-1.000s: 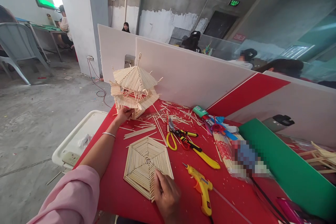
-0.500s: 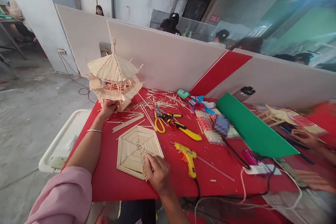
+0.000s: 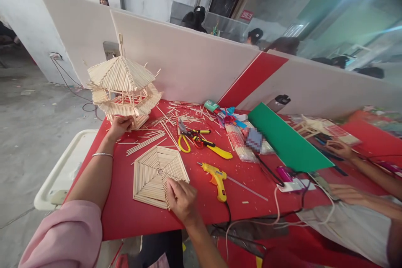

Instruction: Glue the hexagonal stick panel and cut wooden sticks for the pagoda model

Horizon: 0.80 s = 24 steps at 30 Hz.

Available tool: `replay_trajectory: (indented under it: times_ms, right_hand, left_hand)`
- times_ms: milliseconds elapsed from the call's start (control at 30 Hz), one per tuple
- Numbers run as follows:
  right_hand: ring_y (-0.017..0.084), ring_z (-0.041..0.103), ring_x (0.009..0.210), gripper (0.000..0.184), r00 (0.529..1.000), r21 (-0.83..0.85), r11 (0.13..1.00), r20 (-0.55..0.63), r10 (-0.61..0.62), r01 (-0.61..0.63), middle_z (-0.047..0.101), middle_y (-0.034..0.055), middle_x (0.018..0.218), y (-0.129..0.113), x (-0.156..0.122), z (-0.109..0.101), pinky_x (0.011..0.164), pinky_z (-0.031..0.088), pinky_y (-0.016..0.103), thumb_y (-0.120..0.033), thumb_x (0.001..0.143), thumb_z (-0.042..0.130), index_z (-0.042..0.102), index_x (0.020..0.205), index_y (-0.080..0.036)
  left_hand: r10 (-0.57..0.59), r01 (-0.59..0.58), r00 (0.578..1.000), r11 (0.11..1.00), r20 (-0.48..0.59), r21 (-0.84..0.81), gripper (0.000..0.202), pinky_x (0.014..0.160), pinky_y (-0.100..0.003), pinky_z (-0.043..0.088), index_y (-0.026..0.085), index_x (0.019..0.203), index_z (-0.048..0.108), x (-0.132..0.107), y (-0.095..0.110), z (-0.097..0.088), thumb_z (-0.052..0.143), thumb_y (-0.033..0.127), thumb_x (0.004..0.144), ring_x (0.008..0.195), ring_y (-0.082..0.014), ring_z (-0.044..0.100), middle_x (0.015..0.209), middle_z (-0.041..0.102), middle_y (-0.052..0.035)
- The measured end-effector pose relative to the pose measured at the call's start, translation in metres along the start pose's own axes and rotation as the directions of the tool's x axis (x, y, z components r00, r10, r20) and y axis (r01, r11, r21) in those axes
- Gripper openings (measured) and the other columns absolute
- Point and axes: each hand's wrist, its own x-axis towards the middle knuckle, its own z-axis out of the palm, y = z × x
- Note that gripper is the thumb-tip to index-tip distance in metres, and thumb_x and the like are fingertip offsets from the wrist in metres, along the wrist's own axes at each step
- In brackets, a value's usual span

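Observation:
A pavilion model (image 3: 124,76) of pale wooden sticks, with a pointed roof above a lower eave, stands at the table's far left corner. My left hand (image 3: 119,126) is closed at its lower front edge, the fingertips partly hidden against the sticks. Nearer to me a flat hexagonal stick panel (image 3: 150,176) lies on the table. My right hand (image 3: 182,199) rests over its right front edge with fingers curled; whatever they may hold is hidden. To the right lies a yellow glue gun (image 3: 216,178) with a clear glue stick in its back.
Yellow-handled cutters (image 3: 216,149) lie beyond the panel, among loose sticks (image 3: 147,141). Bagged sticks (image 3: 240,144), a green board (image 3: 289,142) and a white power strip (image 3: 297,185) with trailing cables are farther right. A co-worker's hands (image 3: 341,149) are at the right. White partitions (image 3: 188,58) stand behind.
The camera view has turned slightly, so everything sits a little farther left. My hands keep their places at the pavilion model and the panel. More of the co-worker's arms shows.

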Motion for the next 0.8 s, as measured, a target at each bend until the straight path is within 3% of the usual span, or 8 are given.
replay_trajectory:
  times_ms: [533, 800]
  right_hand:
    - [0.014, 0.06, 0.059, 0.015, 1.0, -0.027, 1.0, -0.004, 0.009, -0.009, 0.066, 0.0018, 0.065, -0.0041, 0.0061, -0.005, 0.058, 0.043, 0.027, -0.013, 0.095, 0.057, 0.068, 0.104, -0.015]
    - [0.014, 0.063, 0.06, 0.016, 1.0, -0.023, 1.0, 0.006, 0.007, -0.006, 0.07, 0.0029, 0.07, -0.0021, 0.0023, -0.0025, 0.06, 0.045, 0.028, -0.012, 0.094, 0.058, 0.068, 0.106, -0.015]
  left_hand:
    - [-0.063, 0.06, 0.993, 0.998, -0.101, -0.029, 0.021, 0.043, -0.021, 0.038, 0.014, 0.063, 0.063, -0.0014, 0.0054, 0.0057, 0.079, 0.028, 0.062, 0.04, -0.0071, 0.045, 0.048, 0.052, 0.003]
    - [-0.06, 0.061, 0.995, 0.998, -0.084, 0.0, 0.03, 0.042, -0.021, 0.042, 0.014, 0.065, 0.064, -0.0029, 0.0051, 0.0044, 0.082, 0.037, 0.056, 0.039, -0.0069, 0.045, 0.046, 0.053, 0.0033]
